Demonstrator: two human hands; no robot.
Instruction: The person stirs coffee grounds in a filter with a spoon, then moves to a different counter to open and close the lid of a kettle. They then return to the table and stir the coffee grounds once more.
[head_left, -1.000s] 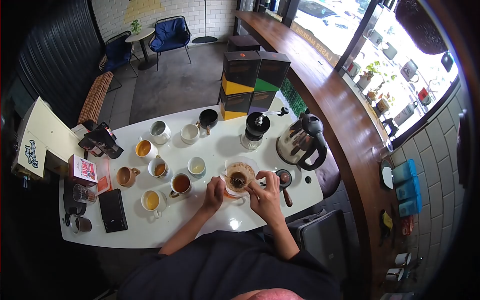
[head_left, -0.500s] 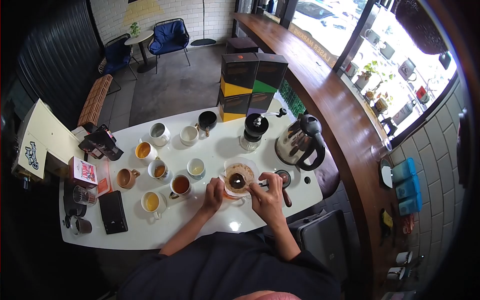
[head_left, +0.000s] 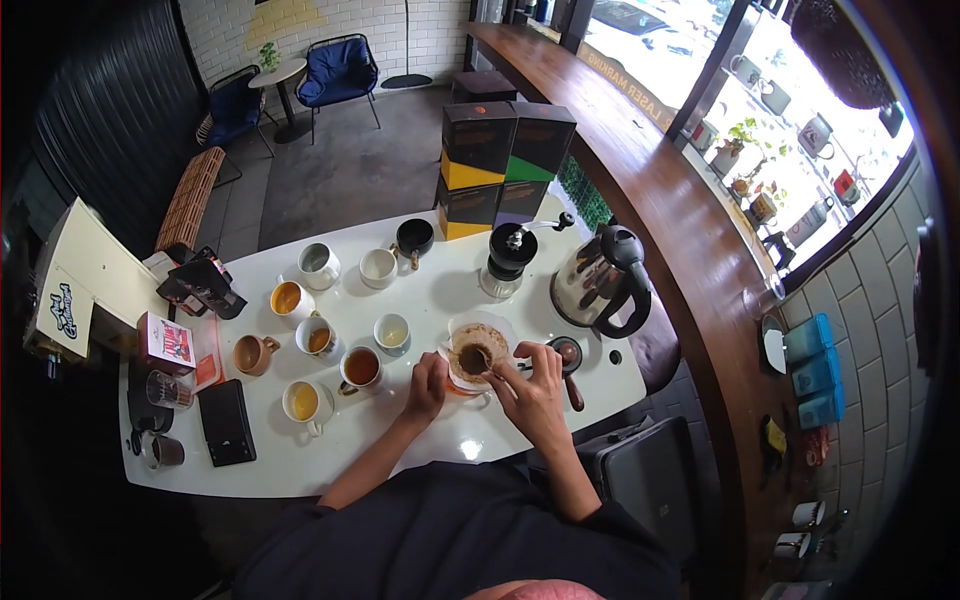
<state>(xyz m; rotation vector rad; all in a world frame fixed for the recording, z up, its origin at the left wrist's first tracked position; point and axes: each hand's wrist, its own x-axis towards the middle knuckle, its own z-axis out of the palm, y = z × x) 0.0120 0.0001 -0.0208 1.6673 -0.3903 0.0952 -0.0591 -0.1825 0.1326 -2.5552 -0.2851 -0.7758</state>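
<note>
A paper coffee filter (head_left: 492, 330) with wet brown grounds lining its wall and a dark hollow in the middle sits in a dripper (head_left: 464, 392) showing orange at its base. My left hand (head_left: 428, 388) is closed at the dripper's left edge. On the other side, my right hand (head_left: 535, 395) is closed in a pinch, its fingertips at the filter's near right rim; what it grips, if anything, is too small to make out. Left of the filter stand a cup of dark amber liquid (head_left: 361, 369) and a cup of pale liquid (head_left: 393, 334).
Several more cups, including a yellow-filled mug (head_left: 304, 402), stand on the white table (head_left: 400, 462). A hand grinder (head_left: 508, 255) and a steel kettle (head_left: 600, 280) stand beyond. A round-headed, wooden-handled tool (head_left: 566, 358) lies right of my hand. Black boxes (head_left: 480, 150) stack at the far edge.
The fingertips of my right hand have shifted slightly left over the filter's rim. The hollow in the grounds looks browner and less glossy. My left hand stays in place.
</note>
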